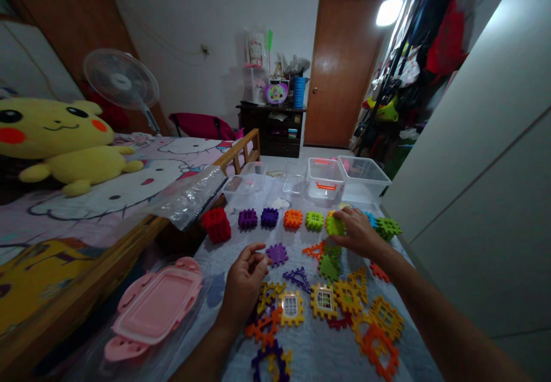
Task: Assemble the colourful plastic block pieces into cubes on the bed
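My right hand point(356, 230) is at the back row of interlocking plastic building tiles, its fingers closed on a yellow-green tile point(335, 226). My left hand point(246, 273) hovers over the near side with loosely curled fingers and a gap at the thumb, nothing visible in it. Just past its fingertips lies a flat purple tile point(276, 254). The row also has a red tile stack point(216, 225), a purple stack point(248, 219), a dark blue stack point(269, 217), an orange stack point(293, 219) and a light green stack point(314, 221). Loose yellow window tiles point(323, 301) are scattered nearer me.
A pink lid point(159, 301) lies at the left. Clear plastic boxes point(325, 178) stand at the table's far end. Along the left runs a wooden bed rail point(107, 281); a white cabinet point(473, 158) borders the right. Green tiles point(388, 227) sit beyond my right wrist.
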Demonstrator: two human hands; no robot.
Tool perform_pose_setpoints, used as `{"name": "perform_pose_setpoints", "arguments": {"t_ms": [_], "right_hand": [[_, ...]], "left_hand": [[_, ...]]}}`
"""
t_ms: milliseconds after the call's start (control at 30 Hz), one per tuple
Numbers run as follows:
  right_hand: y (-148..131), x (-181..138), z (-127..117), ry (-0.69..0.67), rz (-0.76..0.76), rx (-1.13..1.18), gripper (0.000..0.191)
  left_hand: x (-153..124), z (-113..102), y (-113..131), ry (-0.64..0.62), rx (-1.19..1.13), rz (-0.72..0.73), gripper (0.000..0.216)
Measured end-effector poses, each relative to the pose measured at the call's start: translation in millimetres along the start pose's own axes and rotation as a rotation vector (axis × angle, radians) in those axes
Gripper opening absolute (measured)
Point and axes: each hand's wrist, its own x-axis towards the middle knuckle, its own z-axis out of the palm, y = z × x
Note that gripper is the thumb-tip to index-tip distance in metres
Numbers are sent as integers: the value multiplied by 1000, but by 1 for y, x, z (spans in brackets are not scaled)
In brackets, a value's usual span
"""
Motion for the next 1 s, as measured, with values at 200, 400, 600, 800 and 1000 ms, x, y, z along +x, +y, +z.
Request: {"name": "perform_pose_setpoints", "arguments": {"t_ms": [200,400,600,800,1000], "right_hand": [[-14,29,0,-56,-1,-96,44],[-25,55,8,-90,-31,-143,41],[-25,69,19,-160,-32,-164,33],[-27,68,17,-149,-27,-160,42],[-25,27,-9,-1,-26,-68,49]], "left_hand": [[0,-1,-2,12,1,2,31],[2,-4,-2,32,2,11,30],[2,-5,-3,35,16,11,31],[2,-6,-4,36,10,13,30],[2,-7,-2,37,14,18,33]]}}
